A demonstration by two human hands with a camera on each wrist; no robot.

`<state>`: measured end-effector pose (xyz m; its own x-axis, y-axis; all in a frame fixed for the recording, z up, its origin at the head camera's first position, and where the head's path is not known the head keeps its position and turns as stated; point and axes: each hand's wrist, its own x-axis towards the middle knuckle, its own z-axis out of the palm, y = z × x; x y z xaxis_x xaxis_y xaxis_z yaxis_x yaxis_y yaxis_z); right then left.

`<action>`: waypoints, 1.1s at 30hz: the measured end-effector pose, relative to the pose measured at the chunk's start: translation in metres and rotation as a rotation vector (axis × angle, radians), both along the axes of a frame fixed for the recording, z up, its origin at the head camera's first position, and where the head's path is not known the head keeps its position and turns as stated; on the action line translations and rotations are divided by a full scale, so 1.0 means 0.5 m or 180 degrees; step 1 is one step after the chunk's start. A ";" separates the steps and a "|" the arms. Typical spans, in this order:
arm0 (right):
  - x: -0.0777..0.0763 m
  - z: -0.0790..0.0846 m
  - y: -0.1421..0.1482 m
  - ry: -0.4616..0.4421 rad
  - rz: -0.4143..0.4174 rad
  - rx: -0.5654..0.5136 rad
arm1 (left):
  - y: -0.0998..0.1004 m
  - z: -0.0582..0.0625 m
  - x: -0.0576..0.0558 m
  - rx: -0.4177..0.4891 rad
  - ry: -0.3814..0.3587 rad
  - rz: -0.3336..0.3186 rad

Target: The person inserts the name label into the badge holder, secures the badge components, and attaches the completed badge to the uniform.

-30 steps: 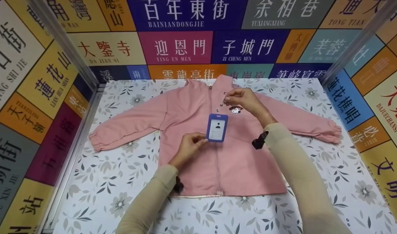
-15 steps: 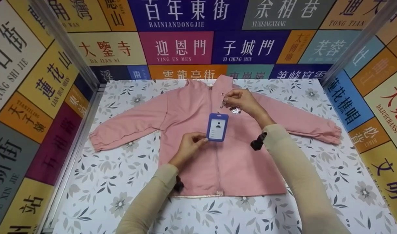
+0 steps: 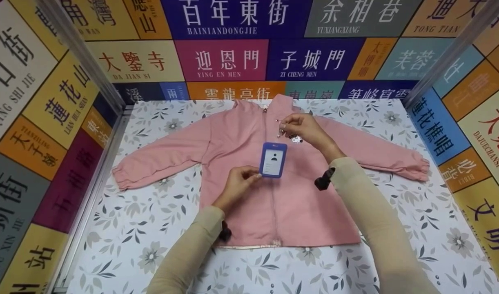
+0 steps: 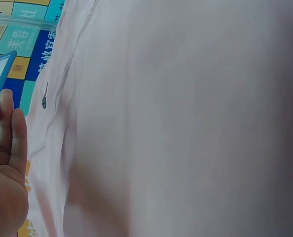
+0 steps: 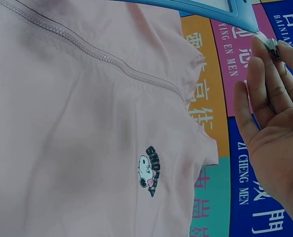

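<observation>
A pink zip jacket (image 3: pixel 235 200) lies spread flat, with a small cartoon print (image 5: pixel 145 170) on its chest. Above it, my left hand (image 3: pixel 238 185) pinches the lower left corner of a blue badge holder (image 3: pixel 273 160) with a card inside. At the badge's top, my right hand (image 3: pixel 304 128) pinches a small metal badge clip (image 5: pixel 273 47) between thumb and fingers. In the right wrist view a clear strap appears to join clip and badge. Only the badge's edge shows in the left wrist view, beside the left fingers (image 4: pixel 18 133).
The jacket rests on a table (image 3: pixel 151 228) with a leaf-patterned white cover. Panels with large lettering (image 3: pixel 225 59) stand behind and on both sides. A metal frame edge (image 3: pixel 86 208) runs along the left. Dark wrist mounts (image 3: pixel 324 179) sit at both cuffs.
My right hand has shifted slightly down and left with the clip, closer to the badge's top. The left hand and the badge have hardly moved, and the jacket stays in place.
</observation>
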<state>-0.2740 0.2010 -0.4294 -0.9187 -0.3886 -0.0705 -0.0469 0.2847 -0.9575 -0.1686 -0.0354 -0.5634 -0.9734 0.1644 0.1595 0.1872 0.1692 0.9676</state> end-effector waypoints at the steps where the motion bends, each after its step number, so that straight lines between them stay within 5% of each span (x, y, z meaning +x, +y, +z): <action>1: 0.001 0.000 0.000 0.0001 0.0010 0.0016 | 0.000 0.000 0.000 -0.0015 0.0007 -0.0001; 16: -0.019 -0.046 -0.002 0.0036 0.0177 -0.0070 | 0.000 -0.002 -0.001 -0.0033 -0.0026 0.0000; 25: -0.006 -0.042 -0.010 0.0042 0.0262 -0.0279 | 0.004 -0.001 0.000 -0.0127 -0.0080 0.0078; 33: 0.005 -0.036 -0.020 -0.0090 0.0330 -0.0573 | -0.004 0.003 -0.006 0.0150 -0.0223 -0.0035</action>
<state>-0.2715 0.1912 -0.4473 -0.8718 -0.4896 -0.0166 -0.0394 0.1039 -0.9938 -0.1714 -0.0372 -0.5620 -0.9806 0.1692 0.0988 0.1202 0.1215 0.9853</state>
